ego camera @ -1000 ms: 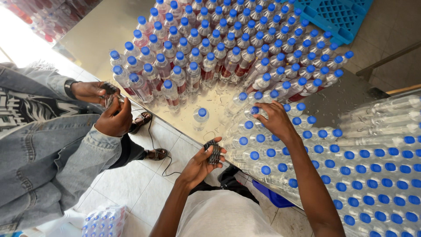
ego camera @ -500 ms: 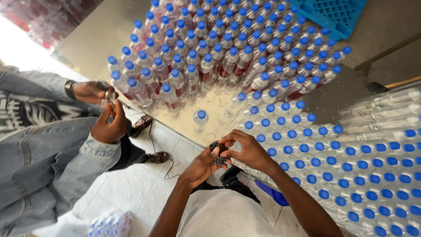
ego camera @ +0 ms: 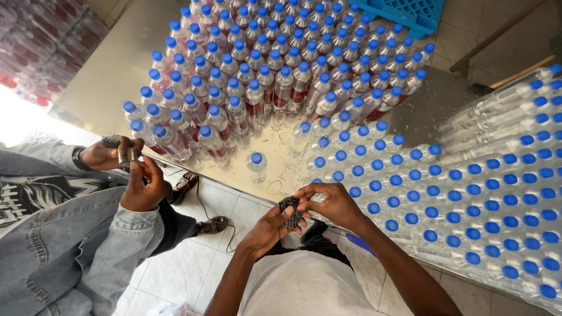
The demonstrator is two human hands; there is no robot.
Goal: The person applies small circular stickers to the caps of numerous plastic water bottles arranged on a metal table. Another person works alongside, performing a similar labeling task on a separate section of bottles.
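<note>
We look down at our two hands, which meet at the near edge of the shiny metal table [ego camera: 111,64]. Our left hand [ego camera: 270,225] is closed around a small dark strip of ridged pieces [ego camera: 290,212], holding it from below with the thumb on its side. Our right hand [ego camera: 333,203] comes from the right and pinches the top of the same strip with curled fingers, so both hands grip it together. The strip is just in front of the table edge, above the white tiled floor [ego camera: 181,263].

Just beside our right hand stands a dense group of clear plastic bottles with blue caps [ego camera: 445,205], without labels. Further away on the table there is another group of blue-capped bottles with red labels [ego camera: 275,64]. One single clear bottle with a blue cap [ego camera: 256,165] stands alone between the groups, near the table edge.

On the left, another person in a grey denim jacket [ego camera: 70,246] holds a small object that we cannot identify with both of the co-worker's hands [ego camera: 126,169]. A blue plastic crate [ego camera: 404,13] lies beyond the table.
</note>
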